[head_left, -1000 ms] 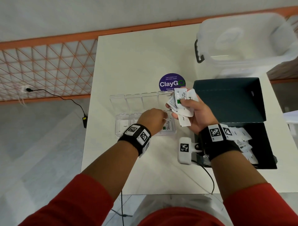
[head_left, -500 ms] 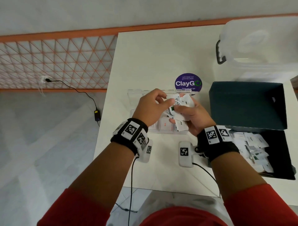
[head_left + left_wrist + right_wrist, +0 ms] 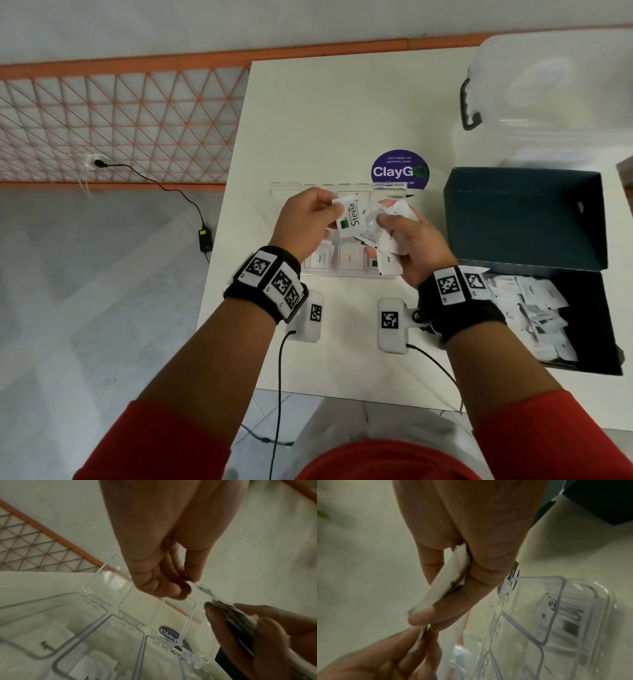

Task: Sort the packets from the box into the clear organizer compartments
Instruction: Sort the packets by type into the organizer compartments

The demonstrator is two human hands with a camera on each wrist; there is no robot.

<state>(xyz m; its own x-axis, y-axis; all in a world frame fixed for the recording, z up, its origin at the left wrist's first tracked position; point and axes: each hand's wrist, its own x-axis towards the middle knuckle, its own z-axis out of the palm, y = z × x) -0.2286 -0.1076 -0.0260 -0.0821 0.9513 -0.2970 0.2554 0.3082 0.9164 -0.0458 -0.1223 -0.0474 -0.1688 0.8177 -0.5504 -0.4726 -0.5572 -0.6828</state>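
Observation:
My left hand [image 3: 310,219] pinches a white Stevia packet [image 3: 350,219] by its corner, just above the clear organizer [image 3: 329,270]. My right hand [image 3: 407,246] grips a fanned bunch of white packets [image 3: 390,233] beside it, also above the organizer. The near compartments hold packets with small labels [image 3: 349,258]; the hinged lids [image 3: 106,582] stand open at the back. In the right wrist view the bunch of packets [image 3: 447,582] sits between thumb and fingers. The dark box [image 3: 596,325] at right holds several more packets [image 3: 534,311].
A purple ClayGo sticker [image 3: 399,170] lies on the white table [image 3: 342,113] behind the organizer. A large clear tub [image 3: 555,92] with a black handle stands at the back right. The box's raised lid [image 3: 524,216] stands close to my right hand. The table's left edge drops to the floor.
My left hand rose from the near compartment to the bunch and has drawn a Stevia packet out to the left. The right hand stays above the organizer with the bunch.

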